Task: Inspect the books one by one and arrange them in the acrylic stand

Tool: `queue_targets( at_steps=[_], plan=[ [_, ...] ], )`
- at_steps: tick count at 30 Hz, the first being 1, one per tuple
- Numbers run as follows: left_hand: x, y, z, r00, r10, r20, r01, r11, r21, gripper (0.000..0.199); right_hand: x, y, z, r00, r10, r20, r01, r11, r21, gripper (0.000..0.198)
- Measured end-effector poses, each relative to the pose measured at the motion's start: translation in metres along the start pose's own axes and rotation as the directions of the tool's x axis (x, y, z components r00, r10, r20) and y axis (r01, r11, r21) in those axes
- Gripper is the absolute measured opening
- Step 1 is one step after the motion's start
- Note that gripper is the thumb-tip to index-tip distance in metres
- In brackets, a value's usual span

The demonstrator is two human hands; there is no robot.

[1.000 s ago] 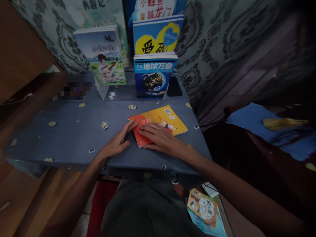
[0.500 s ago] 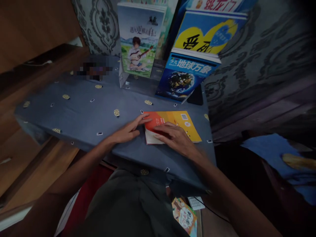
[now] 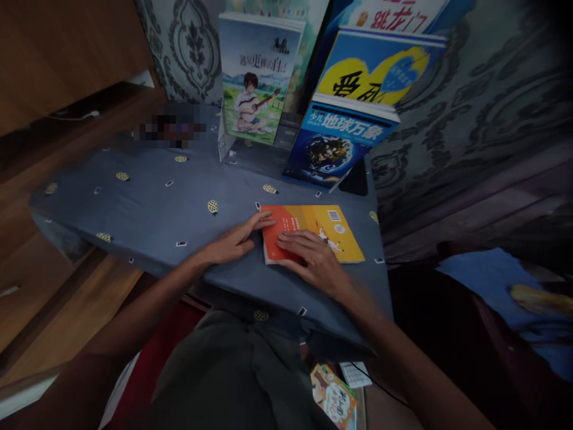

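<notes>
Clock directions are read from the orange-and-yellow book (image 3: 310, 220), which lies flat, barcode side up, near the front edge of the table (image 3: 156, 206). Upright books bar the far side: a guitar-cover book (image 3: 256, 79) at 11 o'clock, a globe-cover book (image 3: 330, 148) at 12, a heart-cover book (image 3: 380, 67) behind it. A black slab (image 3: 357, 180) lies at 1; a crumpled blue cloth (image 3: 487, 276) lies beyond the table at 3. Textures: smooth paper cover; grey-blue tablecloth (image 3: 89, 218) printed with pineapples; scroll-patterned backdrop (image 3: 430, 122). Left hand (image 3: 237, 242), 9 o'clock: grip loosely spread, fingertips on the book's edge, grasping nothing. Right hand (image 3: 317, 258), arm extended from 5: fingers bent over the cover; whether its grip pinches pages cannot be told.
</notes>
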State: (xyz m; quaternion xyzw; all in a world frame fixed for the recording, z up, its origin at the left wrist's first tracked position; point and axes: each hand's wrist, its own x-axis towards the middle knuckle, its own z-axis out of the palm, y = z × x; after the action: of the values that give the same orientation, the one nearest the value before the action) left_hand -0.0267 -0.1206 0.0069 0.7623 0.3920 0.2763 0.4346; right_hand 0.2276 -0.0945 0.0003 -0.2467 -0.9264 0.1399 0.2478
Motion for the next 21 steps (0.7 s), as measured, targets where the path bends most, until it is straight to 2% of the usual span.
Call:
queue_targets(
  at_steps=[3, 6, 8, 11, 14, 17, 19, 21],
  plan=[
    [-0.003, 0.001, 0.003, 1.0, 0.023, -0.01, -0.022, 0.997, 0.069, 0.07, -0.009, -0.004, 0.002, 0.999, -0.015, 0.039, 0.018, 0.996, -0.087, 0.041],
    [-0.006, 0.004, 0.01, 0.999, 0.024, -0.028, -0.016, 0.966, 0.257, 0.058, -0.02, -0.001, -0.003, 0.996, -0.005, 0.09, 0.017, 0.991, -0.134, 0.045],
    [-0.006, 0.006, 0.02, 0.999, 0.049, -0.012, -0.039, 0.904, 0.426, 0.059, -0.029, 0.009, -0.013, 0.994, 0.043, 0.101, -0.025, 0.985, -0.172, 0.048],
    [-0.006, 0.007, 0.037, 0.994, 0.107, 0.005, -0.086, 0.77, 0.632, 0.073, -0.046, 0.031, -0.032, 0.983, 0.165, 0.074, -0.142, 0.958, -0.248, 0.053],
    [-0.002, 0.003, 0.041, 0.991, 0.131, -0.021, -0.074, 0.68, 0.73, 0.065, -0.059, 0.045, -0.047, 0.974, 0.222, 0.046, -0.203, 0.944, -0.259, 0.058],
    [0.005, -0.006, 0.018, 0.992, 0.122, 0.022, -0.099, 0.674, 0.732, 0.055, -0.064, 0.037, -0.05, 0.978, 0.21, 0.017, -0.2, 0.952, -0.232, 0.057],
    [0.012, -0.014, -0.007, 0.995, 0.09, 0.038, -0.09, 0.705, 0.703, 0.05, -0.063, 0.023, -0.047, 0.976, 0.217, 0.009, -0.21, 0.95, -0.23, 0.057],
    [0.019, -0.022, -0.031, 0.999, 0.054, 0.0, -0.041, 0.754, 0.656, 0.051, -0.063, 0.006, -0.044, 0.974, 0.225, 0.034, -0.212, 0.95, -0.231, 0.06]
  ],
)
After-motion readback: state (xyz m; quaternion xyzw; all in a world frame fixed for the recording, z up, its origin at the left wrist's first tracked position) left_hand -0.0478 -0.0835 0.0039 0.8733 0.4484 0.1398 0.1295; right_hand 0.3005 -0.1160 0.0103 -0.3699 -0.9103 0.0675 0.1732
